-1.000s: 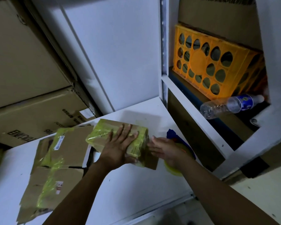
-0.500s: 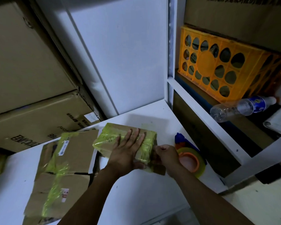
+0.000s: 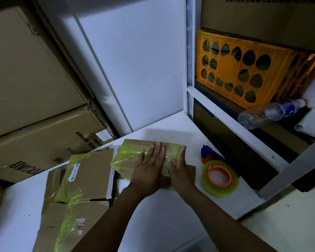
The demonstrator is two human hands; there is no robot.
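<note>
A small cardboard parcel point(image 3: 133, 154) wrapped in yellow-green tape lies on the white table point(image 3: 162, 224). My left hand point(image 3: 150, 169) lies flat on its top, fingers straight and pointing away from me. My right hand point(image 3: 179, 170) presses flat on the parcel's right end, fingers straight beside the left hand. A roll of yellow-green tape point(image 3: 219, 178) with an orange core rests on the table just right of my right hand.
Two more taped cardboard parcels point(image 3: 85, 176) point(image 3: 69, 226) lie to the left. Large cardboard boxes point(image 3: 35, 139) stand behind them. On the right, a white shelf point(image 3: 231, 124) holds an orange crate point(image 3: 244, 70) and a lying plastic bottle point(image 3: 267, 112). A blue object point(image 3: 207, 149) lies behind the tape roll.
My right hand left the parcel's near right corner, where its fingers were curled, and now lies flat on the parcel's right end. The left hand stays flat on top.
</note>
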